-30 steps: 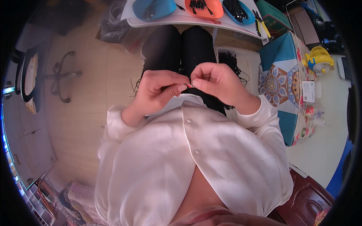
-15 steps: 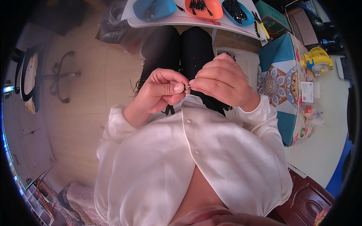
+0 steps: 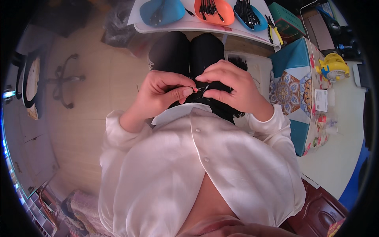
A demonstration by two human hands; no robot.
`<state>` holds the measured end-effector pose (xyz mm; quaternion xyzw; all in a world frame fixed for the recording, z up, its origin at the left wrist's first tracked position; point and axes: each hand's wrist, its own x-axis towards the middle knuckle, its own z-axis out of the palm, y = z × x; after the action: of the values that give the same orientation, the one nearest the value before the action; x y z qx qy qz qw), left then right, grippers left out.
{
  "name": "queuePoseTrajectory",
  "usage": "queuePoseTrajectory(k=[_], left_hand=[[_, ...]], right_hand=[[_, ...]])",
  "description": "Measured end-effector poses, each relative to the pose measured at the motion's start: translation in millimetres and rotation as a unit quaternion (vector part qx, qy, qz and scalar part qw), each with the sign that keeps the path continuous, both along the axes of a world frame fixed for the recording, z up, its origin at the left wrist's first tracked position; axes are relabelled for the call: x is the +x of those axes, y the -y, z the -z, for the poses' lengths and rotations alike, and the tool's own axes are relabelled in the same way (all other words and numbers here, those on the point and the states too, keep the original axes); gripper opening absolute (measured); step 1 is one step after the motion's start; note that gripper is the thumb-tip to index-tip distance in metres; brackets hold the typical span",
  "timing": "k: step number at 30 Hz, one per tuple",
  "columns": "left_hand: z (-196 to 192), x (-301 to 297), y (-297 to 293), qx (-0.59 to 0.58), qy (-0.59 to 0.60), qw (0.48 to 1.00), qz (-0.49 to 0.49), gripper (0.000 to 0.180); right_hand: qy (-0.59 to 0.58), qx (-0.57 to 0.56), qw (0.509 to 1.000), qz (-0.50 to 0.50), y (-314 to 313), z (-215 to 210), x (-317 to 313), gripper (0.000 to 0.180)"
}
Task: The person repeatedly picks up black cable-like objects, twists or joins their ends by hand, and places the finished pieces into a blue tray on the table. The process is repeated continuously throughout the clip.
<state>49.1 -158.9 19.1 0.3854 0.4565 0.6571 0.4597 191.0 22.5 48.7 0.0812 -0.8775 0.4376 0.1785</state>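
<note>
Between the thumb and forefinger of my left hand (image 3: 162, 91) is a thin cable end with red and pale wires (image 3: 196, 90), held above my lap. My right hand (image 3: 236, 86) is just to its right, thumb and fingers apart around a small gap. In that gap shows a fine pale wire tip (image 3: 205, 88); it does not appear gripped. Black cables (image 3: 224, 108) lie across my lap below the hands, hard to tell apart from my dark trousers.
A white table ahead bears a blue tray (image 3: 179, 16), an orange tray (image 3: 229, 15) and another blue tray (image 3: 262, 24), holding black cables. Yellow-handled pliers (image 3: 278, 36) lie beside them. On the right are a patterned cloth-covered box (image 3: 290, 89) and a yellow fan (image 3: 333, 68).
My right hand has let go of the wire end, its thumb and fingers spreading apart. My left hand keeps its pinch on the cable. The view has shifted slightly.
</note>
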Motion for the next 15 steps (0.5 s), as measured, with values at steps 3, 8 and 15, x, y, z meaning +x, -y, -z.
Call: queuePoseTrajectory(k=[3, 8, 15], left_hand=[[-11, -9, -8, -0.025, -0.033, 0.999, -0.007, 0.01], [-36, -27, -34, -0.066, -0.088, 0.994, -0.008, 0.009], [-101, -78, -88, -0.067, -0.23, 0.958, -0.156, 0.005]], right_hand=[[-0.114, 0.1, 0.988, -0.018, -10, -6, -10, 0.03], [-0.226, 0.16, 0.96, 0.032, -28, -13, -36, 0.022], [-0.205, 0.02, 0.968, 0.146, -75, 0, -48, 0.024]])
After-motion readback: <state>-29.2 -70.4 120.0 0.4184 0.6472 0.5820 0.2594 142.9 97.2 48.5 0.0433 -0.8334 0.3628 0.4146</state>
